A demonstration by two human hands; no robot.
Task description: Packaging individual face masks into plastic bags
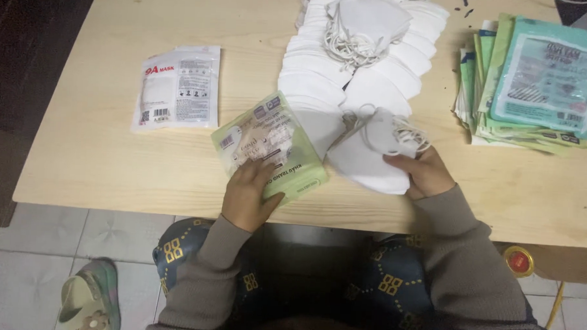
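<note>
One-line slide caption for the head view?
Left hand presses a green pouch on the table; right hand grips a white mask.

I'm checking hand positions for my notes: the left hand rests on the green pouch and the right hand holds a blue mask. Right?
Not quite. The head view shows the right hand holding a white mask, not a blue one. The left hand does rest on the green pouch.

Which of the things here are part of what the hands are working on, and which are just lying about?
In use: left hand on green pouch; right hand holding white mask; mask pile; pouch stack.
Lying about: white packet, slipper, red lid.
</note>
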